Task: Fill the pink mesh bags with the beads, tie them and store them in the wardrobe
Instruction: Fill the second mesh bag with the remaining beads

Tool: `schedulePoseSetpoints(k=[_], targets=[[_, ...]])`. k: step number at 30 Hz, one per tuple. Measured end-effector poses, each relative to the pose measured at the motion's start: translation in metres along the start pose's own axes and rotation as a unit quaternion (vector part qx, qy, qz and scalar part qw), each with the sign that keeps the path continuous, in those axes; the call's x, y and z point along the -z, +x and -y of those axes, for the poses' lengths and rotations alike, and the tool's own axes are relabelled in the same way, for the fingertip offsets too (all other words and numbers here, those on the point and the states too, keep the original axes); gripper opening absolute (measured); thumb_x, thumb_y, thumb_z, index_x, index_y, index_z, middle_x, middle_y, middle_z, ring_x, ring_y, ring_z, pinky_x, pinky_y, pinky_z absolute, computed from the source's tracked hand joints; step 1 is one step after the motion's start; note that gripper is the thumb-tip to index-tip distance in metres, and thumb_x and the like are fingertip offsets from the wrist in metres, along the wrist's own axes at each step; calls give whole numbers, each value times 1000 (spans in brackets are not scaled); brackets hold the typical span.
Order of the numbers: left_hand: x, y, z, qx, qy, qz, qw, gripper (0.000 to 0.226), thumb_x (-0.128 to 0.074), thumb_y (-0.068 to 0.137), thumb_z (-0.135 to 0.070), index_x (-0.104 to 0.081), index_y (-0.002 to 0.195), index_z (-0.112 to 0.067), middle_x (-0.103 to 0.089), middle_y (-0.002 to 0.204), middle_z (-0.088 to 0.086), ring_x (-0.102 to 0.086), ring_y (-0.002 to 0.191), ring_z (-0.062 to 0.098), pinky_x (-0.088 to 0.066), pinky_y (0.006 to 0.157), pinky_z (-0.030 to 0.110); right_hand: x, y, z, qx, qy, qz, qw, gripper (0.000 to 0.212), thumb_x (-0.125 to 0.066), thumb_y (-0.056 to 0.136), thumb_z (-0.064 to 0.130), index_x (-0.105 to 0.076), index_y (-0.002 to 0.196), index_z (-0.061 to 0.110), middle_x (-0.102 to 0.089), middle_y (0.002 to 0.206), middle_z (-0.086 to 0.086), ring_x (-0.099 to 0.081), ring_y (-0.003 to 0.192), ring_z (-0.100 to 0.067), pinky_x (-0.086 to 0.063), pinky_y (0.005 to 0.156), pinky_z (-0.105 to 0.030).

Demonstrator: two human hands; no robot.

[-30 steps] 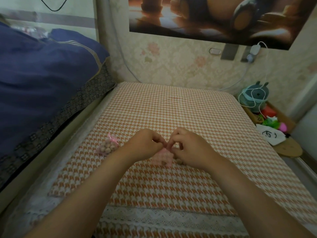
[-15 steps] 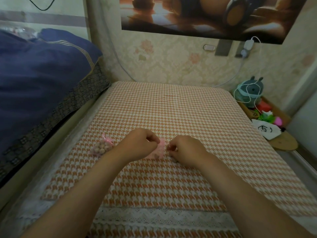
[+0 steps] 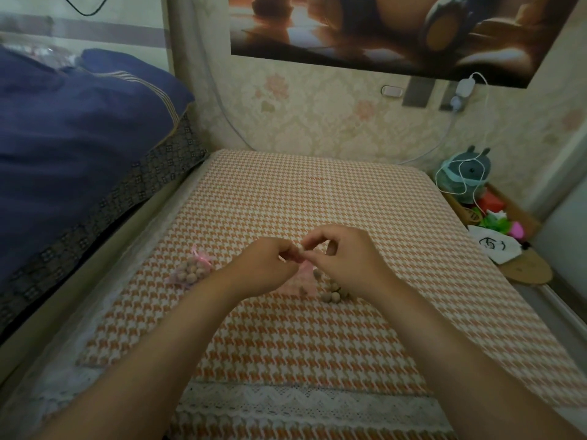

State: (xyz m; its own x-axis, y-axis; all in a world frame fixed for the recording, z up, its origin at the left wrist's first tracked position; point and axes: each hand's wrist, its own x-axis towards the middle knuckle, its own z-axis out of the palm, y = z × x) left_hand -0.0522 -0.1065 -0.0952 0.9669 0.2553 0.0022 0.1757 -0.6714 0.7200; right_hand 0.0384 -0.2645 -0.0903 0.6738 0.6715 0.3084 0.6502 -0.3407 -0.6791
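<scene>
A pink mesh bag hangs between my two hands above the orange houndstooth table cover, a few beads showing inside it. My left hand pinches the bag's top edge. My right hand pinches a bead at the bag's mouth, fingertips almost touching the left ones. Several loose tan beads lie on the cover under my right wrist. A filled, tied pink mesh bag of beads lies to the left of my left hand. No wardrobe is in view.
A bed with a dark blue quilt runs along the left. At the right edge sits a wooden tray with a teal plush toy, a white cable, colourful items and a round wooden disc. The wall stands behind the table.
My hands have lifted the pink bag off the cover and its mouth is held up between them. My right hand rose with a bead, uncovering the loose beads beneath it.
</scene>
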Motion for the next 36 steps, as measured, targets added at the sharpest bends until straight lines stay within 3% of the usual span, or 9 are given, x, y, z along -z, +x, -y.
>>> schedulePoseSetpoints(k=[6,9,11,14,17,22,27,32,36], targets=[[-2,-1,2,3,-17,8,1000,14,-62,89,-25,-74,94,-25,-73,85,1,-69,82,19,-56,74,37,-4,-2,-1,79,-185,52,978,15,-65,93,41,-76,102,37,-66,103,20,-47,70,13,-43,68,-19],[1,0,3,19,-16,2,1000,16,-63,88,-23,-76,96,-26,-74,84,-2,-69,82,17,-56,73,34,-2,-3,-3,73,-220,78,970,21,-60,92,35,-72,108,42,-55,112,23,-50,80,6,-37,65,-14],[2,0,2,22,-9,-4,1000,18,-61,87,-21,-77,94,-25,-74,84,-3,-69,80,16,-56,72,33,-2,-3,-5,73,-239,98,963,22,-60,89,33,-70,106,42,-51,115,23,-53,91,1,-44,68,-19],[0,0,0,19,16,-31,999,19,-60,88,-25,-78,87,-20,-74,78,-1,-68,76,17,-54,67,31,-2,-2,-7,71,-243,112,961,10,-62,90,36,-70,96,39,-52,112,21,-53,98,-2,-46,77,-25],[-1,1,-1,12,29,-44,999,14,-65,86,-27,-78,90,-24,-73,80,-8,-64,72,3,-49,62,19,0,0,-10,51,-203,133,969,7,-62,90,34,-68,92,37,-54,110,20,-53,97,-3,-50,84,-30],[0,2,1,3,29,-27,999,17,-65,87,-22,-75,101,-25,-68,89,-14,-60,78,-4,-43,63,10,-1,4,-19,-1,-83,64,995,29,-58,92,14,-65,110,37,-58,116,20,-58,82,-3,-54,83,-31],[-1,2,4,-12,35,-15,999,18,-65,87,-20,-74,102,-25,-68,96,-14,-61,82,-3,-46,66,10,-8,5,-39,-56,-220,92,970,29,-58,97,27,-65,124,35,-65,125,11,-61,108,-11,-51,91,-34],[-3,1,3,-22,39,-13,999,20,-64,88,-23,-72,106,-27,-64,95,-20,-60,77,-5,-44,63,10,-21,6,-44,-30,-295,111,948,23,-53,98,34,-74,105,28,-73,103,1,-65,100,-25,-52,80,-37],[-4,1,1,-26,43,-17,999,23,-63,87,-21,-71,108,-27,-58,82,-27,-58,67,-7,-40,54,4,-28,9,-47,-31,-312,110,943,18,-55,95,31,-73,98,26,-72,100,-2,-65,96,-27,-40,69,-31]])
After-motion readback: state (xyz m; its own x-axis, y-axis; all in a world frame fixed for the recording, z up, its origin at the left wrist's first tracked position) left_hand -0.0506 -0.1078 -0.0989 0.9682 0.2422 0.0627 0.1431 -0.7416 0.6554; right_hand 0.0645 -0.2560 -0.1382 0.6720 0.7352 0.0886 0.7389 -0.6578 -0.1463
